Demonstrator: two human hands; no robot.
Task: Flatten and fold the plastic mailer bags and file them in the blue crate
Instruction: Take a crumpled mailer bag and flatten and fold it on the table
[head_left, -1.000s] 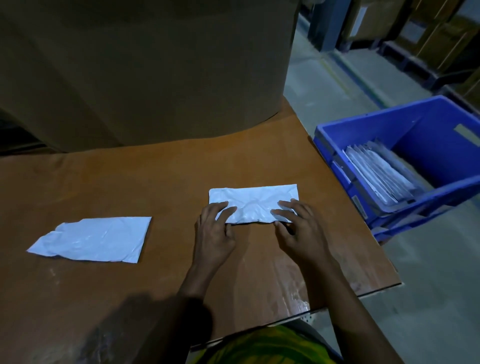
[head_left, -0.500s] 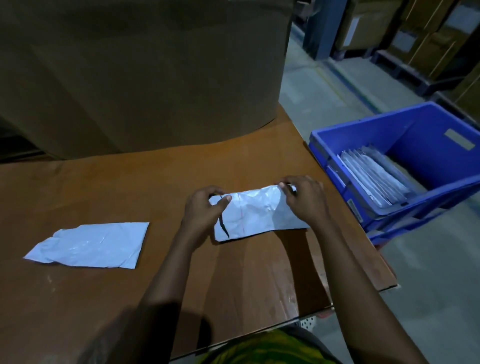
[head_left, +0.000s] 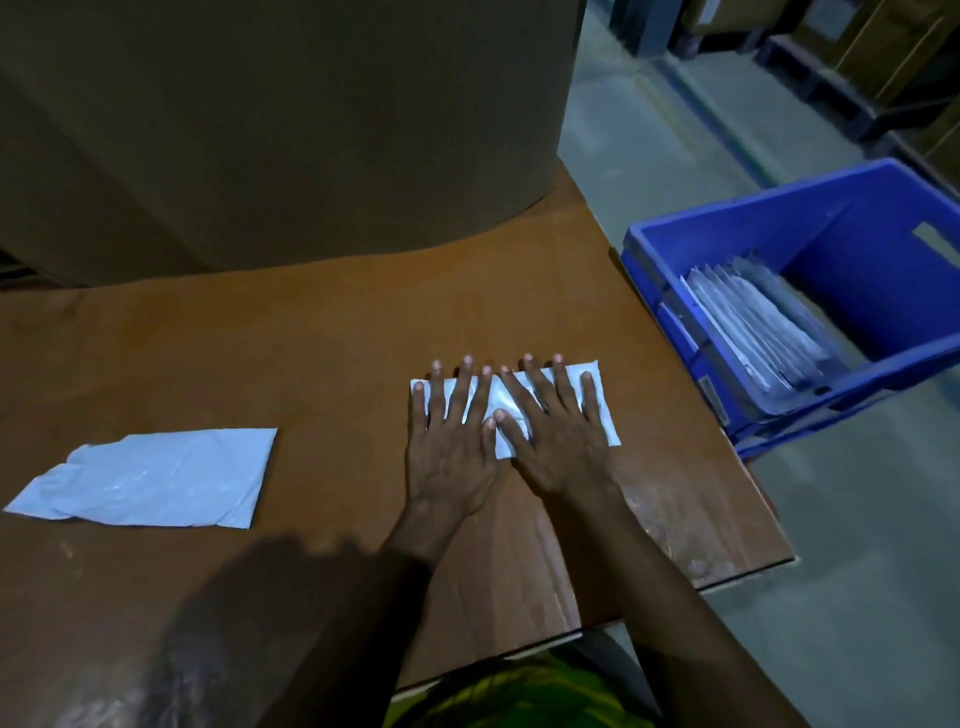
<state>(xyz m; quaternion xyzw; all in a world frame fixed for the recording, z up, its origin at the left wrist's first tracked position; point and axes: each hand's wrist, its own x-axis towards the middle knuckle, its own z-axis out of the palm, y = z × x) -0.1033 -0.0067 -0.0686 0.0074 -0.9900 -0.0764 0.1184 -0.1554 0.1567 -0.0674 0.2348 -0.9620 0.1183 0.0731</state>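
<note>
Blue crate (head_left: 857, 296), small sticker (head_left: 710, 397) (print unreadable)

- The folded mailer bag (head_left: 605, 415) is white with a faint blue cast.
- The loose mailer bag (head_left: 150, 480) on the left is the same pale bluish white.
- The crate (head_left: 779, 200) is bright blue; the filed bags (head_left: 753, 327) inside are grey-white.
- The table (head_left: 311, 338) is orange-brown.
- The cardboard (head_left: 260, 130) is dull brown.
- The shirt (head_left: 519, 696) is mottled green and yellow.

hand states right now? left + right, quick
Left hand: open, fingers straight and spread, pressing flat on the folded mailer bag.
Right hand: open, fingers straight, pressing flat on the same bag.
</note>
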